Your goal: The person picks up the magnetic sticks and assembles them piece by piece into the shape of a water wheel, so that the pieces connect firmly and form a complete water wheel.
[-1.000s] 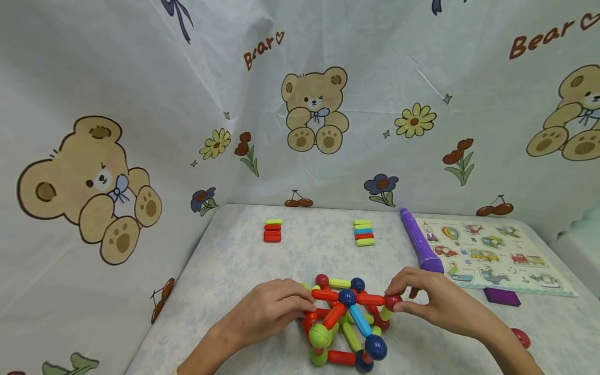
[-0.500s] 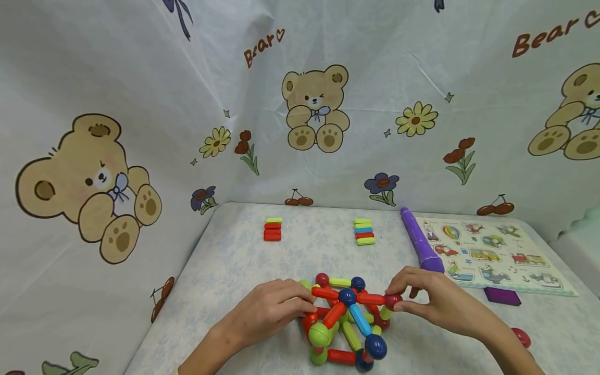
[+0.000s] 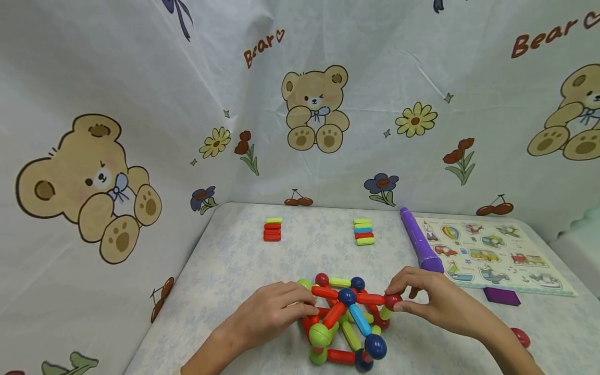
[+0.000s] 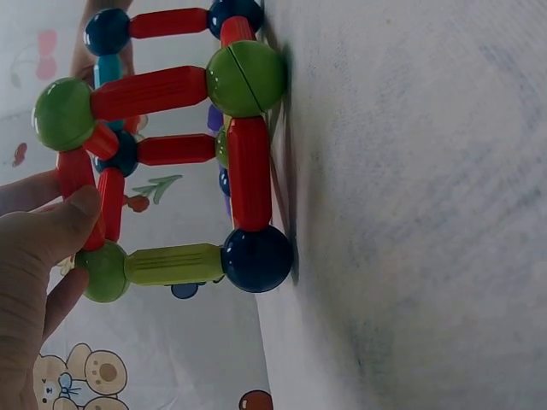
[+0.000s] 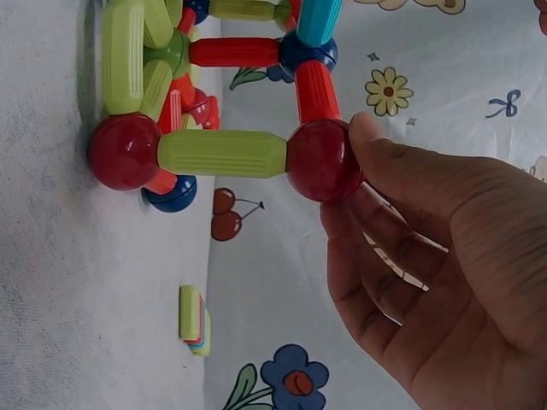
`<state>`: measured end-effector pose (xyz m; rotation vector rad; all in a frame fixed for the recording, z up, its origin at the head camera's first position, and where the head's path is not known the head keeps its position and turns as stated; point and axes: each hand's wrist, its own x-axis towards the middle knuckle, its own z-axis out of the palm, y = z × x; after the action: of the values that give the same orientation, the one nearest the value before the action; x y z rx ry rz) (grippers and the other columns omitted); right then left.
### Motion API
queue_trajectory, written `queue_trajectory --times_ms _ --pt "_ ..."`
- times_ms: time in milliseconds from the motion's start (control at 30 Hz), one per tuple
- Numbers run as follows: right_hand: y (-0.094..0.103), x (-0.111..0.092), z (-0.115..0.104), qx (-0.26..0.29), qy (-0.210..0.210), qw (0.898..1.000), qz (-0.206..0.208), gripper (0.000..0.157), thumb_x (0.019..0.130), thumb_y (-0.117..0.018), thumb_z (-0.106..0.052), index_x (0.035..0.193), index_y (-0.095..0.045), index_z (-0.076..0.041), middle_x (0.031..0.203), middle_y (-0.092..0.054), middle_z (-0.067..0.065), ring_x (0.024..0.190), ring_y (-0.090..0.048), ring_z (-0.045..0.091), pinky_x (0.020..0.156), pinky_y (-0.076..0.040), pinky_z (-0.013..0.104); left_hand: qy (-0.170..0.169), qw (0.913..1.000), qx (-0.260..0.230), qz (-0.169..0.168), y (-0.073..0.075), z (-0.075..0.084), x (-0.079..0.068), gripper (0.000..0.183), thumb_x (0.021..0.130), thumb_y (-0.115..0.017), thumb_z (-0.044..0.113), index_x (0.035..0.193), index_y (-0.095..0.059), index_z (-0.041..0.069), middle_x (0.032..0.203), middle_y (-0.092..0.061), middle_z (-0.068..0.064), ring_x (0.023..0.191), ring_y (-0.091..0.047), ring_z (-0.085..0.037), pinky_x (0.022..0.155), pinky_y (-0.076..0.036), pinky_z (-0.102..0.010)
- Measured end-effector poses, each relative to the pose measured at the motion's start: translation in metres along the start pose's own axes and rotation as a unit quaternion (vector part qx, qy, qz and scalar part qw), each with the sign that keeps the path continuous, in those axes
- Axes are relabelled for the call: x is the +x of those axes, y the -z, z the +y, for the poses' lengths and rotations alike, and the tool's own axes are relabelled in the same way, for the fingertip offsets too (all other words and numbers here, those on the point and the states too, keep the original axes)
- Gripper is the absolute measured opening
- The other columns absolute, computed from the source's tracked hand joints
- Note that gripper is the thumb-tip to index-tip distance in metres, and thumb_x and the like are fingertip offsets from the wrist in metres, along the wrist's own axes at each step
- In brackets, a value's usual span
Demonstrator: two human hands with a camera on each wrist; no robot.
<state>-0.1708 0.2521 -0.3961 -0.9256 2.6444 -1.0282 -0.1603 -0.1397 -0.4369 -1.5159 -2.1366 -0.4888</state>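
Observation:
A frame of magnetic rods and balls stands on the table, red, green and blue rods joined by coloured balls. On its left side my left hand pinches an upper red rod between thumb and fingers, close to a green ball. With thumb and fingertips my right hand holds the dark red ball at the upper right corner. Below that ball, a green rod runs down to another red ball at table level. My left fingertips are partly hidden behind the rods in the left wrist view.
Short rods lie in two stacks farther back, red and green ones at left, mixed colours at right. A purple microphone-shaped toy lies beside a picture board. A purple block and a loose red ball are at right.
My left hand has shifted slightly on the frame, its thumb a little farther right, and more of the back green ball shows. My right hand and the frame have stayed in place.

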Motion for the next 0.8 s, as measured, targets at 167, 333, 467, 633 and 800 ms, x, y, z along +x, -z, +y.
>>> queue_trajectory --times_ms 167,333,467,633,800 --pt "0.0 0.0 0.0 0.001 -0.001 1.0 0.0 0.019 0.096 -0.083 -0.03 0.113 -0.076 -0.032 0.109 -0.073 -0.016 0.099 -0.067 0.004 0.078 -0.059 0.024 0.002 1.0 -0.006 0.0 0.001 0.0 0.001 0.034 0.089 -0.089 0.008 0.12 -0.078 0.019 0.119 -0.074 0.007 0.112 -0.068 -0.006 0.103 -0.053 -0.019" --pt "0.0 0.0 0.001 0.004 0.0 1.0 -0.001 0.018 0.096 -0.082 -0.03 0.113 -0.076 -0.032 0.11 -0.073 -0.015 0.099 -0.067 0.004 0.077 -0.058 0.024 0.03 0.998 -0.056 -0.004 0.018 -0.006 0.005 0.036 0.087 -0.092 0.013 0.12 -0.078 0.02 0.123 -0.071 0.006 0.112 -0.068 -0.009 0.097 -0.055 -0.017" --pt "0.0 0.0 0.001 0.007 0.0 1.0 -0.002 0.018 0.097 -0.082 -0.03 0.114 -0.076 -0.032 0.109 -0.073 -0.015 0.098 -0.067 0.004 0.077 -0.058 0.024 0.071 0.9962 -0.051 -0.002 0.038 -0.026 0.01 0.037 0.086 -0.092 0.013 0.121 -0.079 0.018 0.122 -0.072 0.006 0.111 -0.067 -0.01 0.091 -0.056 -0.017" --pt "0.0 0.0 0.001 0.01 -0.006 1.0 -0.003 0.018 0.097 -0.082 -0.031 0.114 -0.077 -0.032 0.109 -0.073 -0.015 0.098 -0.067 0.004 0.077 -0.058 0.024 0.154 0.9855 -0.07 -0.003 0.041 -0.073 0.011 0.034 0.088 -0.089 0.007 0.12 -0.079 0.014 0.116 -0.075 0.003 0.106 -0.07 -0.013 0.085 -0.061 -0.024" --pt "-0.001 0.0 0.001 0.016 -0.011 1.0 -0.006 0.017 0.097 -0.081 -0.032 0.114 -0.077 -0.032 0.109 -0.073 -0.015 0.099 -0.067 0.004 0.079 -0.059 0.024 0.281 0.952 -0.112 -0.046 0.018 -0.125 -0.001 0.03 0.094 -0.083 0.007 0.123 -0.077 0.008 0.119 -0.077 -0.008 0.105 -0.073 -0.027 0.088 -0.063 -0.038"
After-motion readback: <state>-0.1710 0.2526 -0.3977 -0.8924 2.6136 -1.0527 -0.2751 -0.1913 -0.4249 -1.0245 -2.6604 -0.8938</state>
